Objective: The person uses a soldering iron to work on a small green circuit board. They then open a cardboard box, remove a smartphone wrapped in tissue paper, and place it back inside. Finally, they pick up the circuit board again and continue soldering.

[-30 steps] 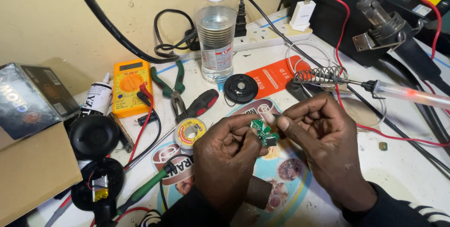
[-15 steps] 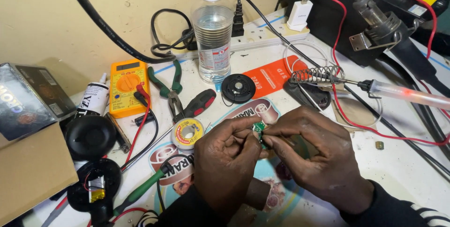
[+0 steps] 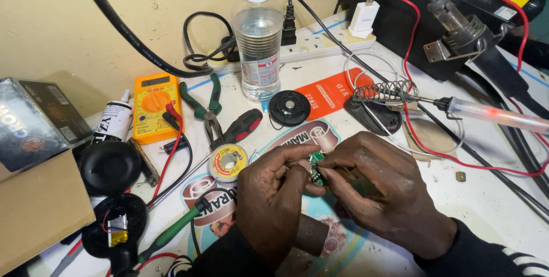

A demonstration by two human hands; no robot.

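1. Circuit board (image 3: 314,162): small, green, at table centre, pinched between both hands; mostly hidden by fingertips.
2. Left hand (image 3: 273,197): curled, knuckles up, thumb and forefinger closed on the board's 9 o'clock edge.
3. Right hand (image 3: 377,191): arched over from 3 o'clock, fingertips closed narrow on the board; whether it also holds a tool cannot be told.
4. Handling note: judged best gripped by the edges, wrists braced on the table, the board tilted toward the eye.
5. Solder reel (image 3: 227,161): at 9 o'clock of the hands, near.
6. Soldering iron (image 3: 486,114): in its coil stand at 2 o'clock, apart.
7. Multimeter (image 3: 155,107): orange, at 10 o'clock.
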